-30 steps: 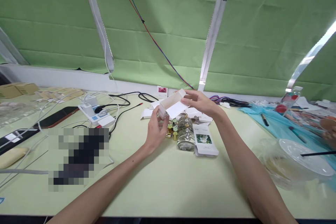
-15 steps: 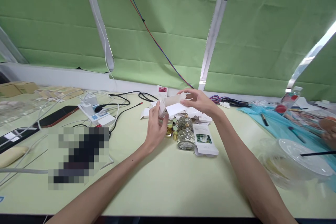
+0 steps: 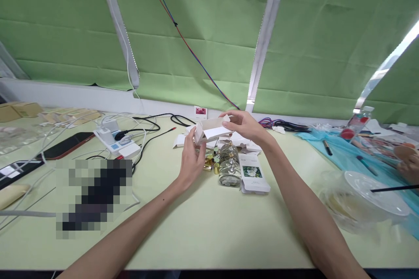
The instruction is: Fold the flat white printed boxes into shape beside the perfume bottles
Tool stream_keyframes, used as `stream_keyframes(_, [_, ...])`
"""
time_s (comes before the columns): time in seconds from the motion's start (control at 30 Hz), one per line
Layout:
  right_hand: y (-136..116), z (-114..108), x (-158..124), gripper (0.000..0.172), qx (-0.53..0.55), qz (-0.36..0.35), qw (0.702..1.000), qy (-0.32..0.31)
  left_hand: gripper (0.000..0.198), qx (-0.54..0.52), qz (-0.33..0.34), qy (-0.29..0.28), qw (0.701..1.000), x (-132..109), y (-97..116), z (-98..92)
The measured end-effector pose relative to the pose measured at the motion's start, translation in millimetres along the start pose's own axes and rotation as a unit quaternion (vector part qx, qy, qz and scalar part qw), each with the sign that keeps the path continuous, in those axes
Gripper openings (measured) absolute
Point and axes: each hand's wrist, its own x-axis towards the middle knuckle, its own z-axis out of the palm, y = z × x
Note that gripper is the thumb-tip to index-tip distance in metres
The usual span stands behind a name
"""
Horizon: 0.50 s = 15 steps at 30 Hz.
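Between my two hands is a small white cardboard box (image 3: 214, 130), raised above the table with its long side open. My left hand (image 3: 192, 157) grips its left end. My right hand (image 3: 242, 124) pinches the right end between thumb and fingers. Just below, several clear glass bottles (image 3: 230, 178) lie in a row toward me. Gold caps (image 3: 216, 168) sit to their left, partly behind my left hand. To the right of the bottles, a white box with a flower picture (image 3: 253, 172) lies flat. More white cartons (image 3: 252, 146) are behind, partly covered by my hands.
At left are a power strip (image 3: 121, 144) with tangled cables, a dark phone (image 3: 67, 145) and a pixelated patch. A lidded plastic bowl (image 3: 369, 200) stands at right beside a blue plastic sheet (image 3: 314, 144). Another person's hand (image 3: 410, 168) shows at the right edge.
The whole view has shifted slightly. Both hands keep hold of the white box, whose pose is nearly the same.
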Motion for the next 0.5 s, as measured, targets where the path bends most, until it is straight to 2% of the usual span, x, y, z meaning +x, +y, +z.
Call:
stream_keyframes(0.1, [-2,4,1,0.024,0.007,0.015,1.0,0.026,0.06,-0.003,-0.041,-0.034,0.999,2,2,-2.4])
stream_keyframes(0.2, [-2,7,2,0.02,0.003,0.033,0.998,0.061,0.061,0.021,-0.031,0.003,0.999,2,5,-4.7])
stream_keyframes(0.37, [1,9,4,0.019,-0.078,0.028,0.989,0.12,0.045,0.058,0.068,0.106,0.99,1,12,-8.0])
stream_keyframes(0.5, [4,14,5,0.023,-0.146,0.009,0.981,0.125,0.032,0.087,0.173,0.127,0.973,0,13,-9.3])
